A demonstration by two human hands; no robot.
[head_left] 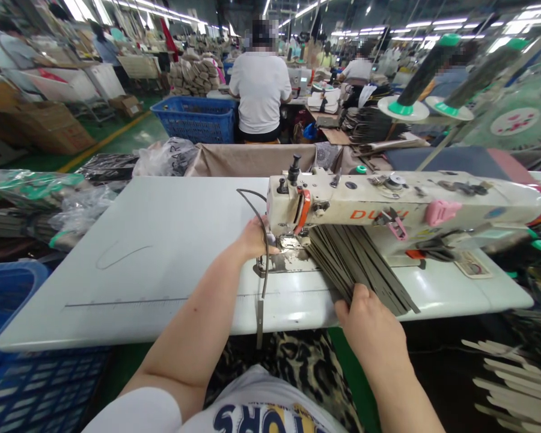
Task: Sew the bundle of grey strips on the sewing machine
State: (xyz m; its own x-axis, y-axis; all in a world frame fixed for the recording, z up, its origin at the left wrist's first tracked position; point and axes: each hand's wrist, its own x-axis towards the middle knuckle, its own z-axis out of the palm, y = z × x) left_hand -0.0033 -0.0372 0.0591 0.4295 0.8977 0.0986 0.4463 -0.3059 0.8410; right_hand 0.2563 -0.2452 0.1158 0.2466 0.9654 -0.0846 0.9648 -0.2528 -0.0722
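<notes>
My left hand (253, 239) is beside the needle area of a white sewing machine (333, 201), its thumb stretched towards the metal needle plate (293, 260). Its fingers look closed, but the machine head partly hides them, and what they hold is unclear. A thin dark strip (265, 240) loops over the left wrist, and its lower part hangs past the table's front edge. My right hand (374, 322) is closed on the near ends of grey-brown strips (356, 258). These lie fanned out in a bundle under the machine arm.
A loose thread (126, 258) lies on the white table (175, 222). Blue baskets (18, 300) stand at the left, with plastic-wrapped bundles (40, 186) behind. Thread cones (426, 75) rise at the right. Pale strips (516, 379) are at lower right. A person in white (260, 90) sits ahead.
</notes>
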